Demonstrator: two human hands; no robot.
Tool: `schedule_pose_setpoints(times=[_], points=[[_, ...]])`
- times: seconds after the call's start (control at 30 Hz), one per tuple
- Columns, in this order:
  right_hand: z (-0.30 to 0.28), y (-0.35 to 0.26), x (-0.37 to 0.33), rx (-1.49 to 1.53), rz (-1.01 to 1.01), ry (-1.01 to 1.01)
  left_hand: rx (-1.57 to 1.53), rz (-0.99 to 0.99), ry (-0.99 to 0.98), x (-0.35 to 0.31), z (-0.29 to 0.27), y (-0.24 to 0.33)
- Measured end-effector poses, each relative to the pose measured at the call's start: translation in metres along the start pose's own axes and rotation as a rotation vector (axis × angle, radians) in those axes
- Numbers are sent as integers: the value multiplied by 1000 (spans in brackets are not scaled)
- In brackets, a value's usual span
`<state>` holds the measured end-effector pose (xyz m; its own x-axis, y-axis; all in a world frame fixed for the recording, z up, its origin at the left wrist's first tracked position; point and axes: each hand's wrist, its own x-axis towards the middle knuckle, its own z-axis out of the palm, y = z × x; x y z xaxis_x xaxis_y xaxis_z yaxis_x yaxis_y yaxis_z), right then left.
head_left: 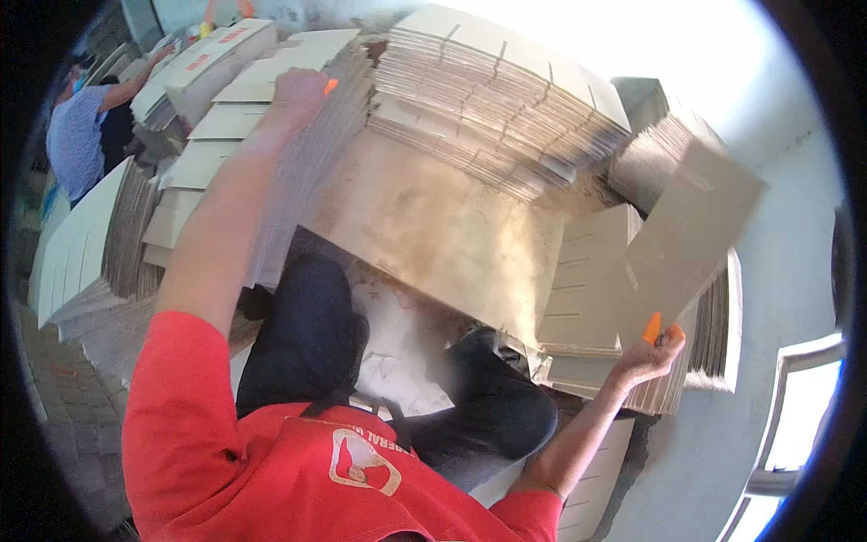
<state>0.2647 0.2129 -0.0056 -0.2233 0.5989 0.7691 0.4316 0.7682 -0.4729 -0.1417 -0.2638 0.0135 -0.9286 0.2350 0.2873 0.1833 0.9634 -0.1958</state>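
Observation:
My right hand [657, 354], with orange covers on its fingertips, is closed on the lower end of a flat grey-brown cardboard sheet [695, 226]. The sheet is tilted up over the slotted cardboard at the right. My left hand [302, 92] reaches far forward to the top of a long leaning stack of cardboard pieces [242, 120]. An orange cover shows on one of its fingers. Motion blurs this hand, so I cannot make out whether it grips a piece. Between my arms lies a worn brown board [424, 212], its near edge just beyond my knees.
Tied bundles of cardboard [506, 81] are piled at the board's far side. Slotted cardboard pieces [587, 280] lean at its right, near a pale wall [695, 452]. More cardboard [86, 239] stands at the left. A person in a patterned top [77, 140] works at the far left.

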Motion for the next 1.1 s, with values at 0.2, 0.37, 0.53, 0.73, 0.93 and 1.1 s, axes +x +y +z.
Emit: schedule_pose_setpoints(times=[0.2,0.37,0.53,0.73,0.93,1.1], points=[[2,-53,3,796,75,83,-480,355,453,36,-28,57],[32,-88,19,857,144,-37,-665,647,647,61,-67,169],[44,-59,26,789,213,19,-585,647,452,73,-98,243],[62,-67,17,857,342,-137,-435,630,485,105,-72,296],[62,-67,13,1080,443,-175,-302,676,412,110,-86,312],[66,-68,9,1047,481,-278,-852,750,266,162,-64,280]])
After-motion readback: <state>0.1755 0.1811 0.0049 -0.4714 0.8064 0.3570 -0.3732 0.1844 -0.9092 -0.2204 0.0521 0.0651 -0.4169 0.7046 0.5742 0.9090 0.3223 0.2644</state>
